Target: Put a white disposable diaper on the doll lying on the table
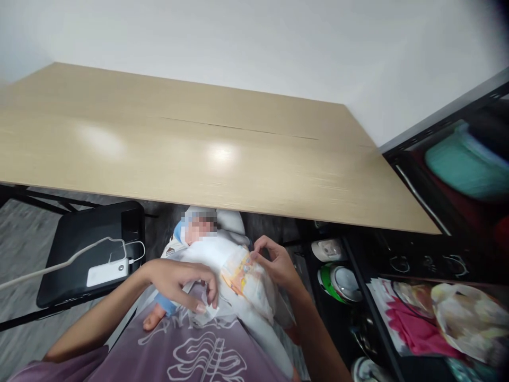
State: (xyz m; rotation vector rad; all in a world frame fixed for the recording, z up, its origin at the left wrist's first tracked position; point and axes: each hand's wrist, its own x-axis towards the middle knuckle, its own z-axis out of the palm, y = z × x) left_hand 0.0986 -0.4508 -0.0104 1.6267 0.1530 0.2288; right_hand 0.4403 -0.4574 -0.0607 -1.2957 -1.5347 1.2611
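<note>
A baby doll [207,249] in white and blue clothes lies on my lap, below the front edge of a light wooden table [191,143]. A white diaper [244,276] with an orange printed front sits on the doll's middle. My left hand [183,284] pinches the diaper's white side tab near the doll's hip. My right hand [274,260] holds the diaper's upper right edge between fingertips. My purple printed shirt [199,345] fills the bottom of the view.
A black chair [79,233] at the left carries a white power bank [107,271] with a white cable. At the right, a black shelf unit [397,254] holds round containers [338,278], a teal bundle [465,162] and bagged items [437,313].
</note>
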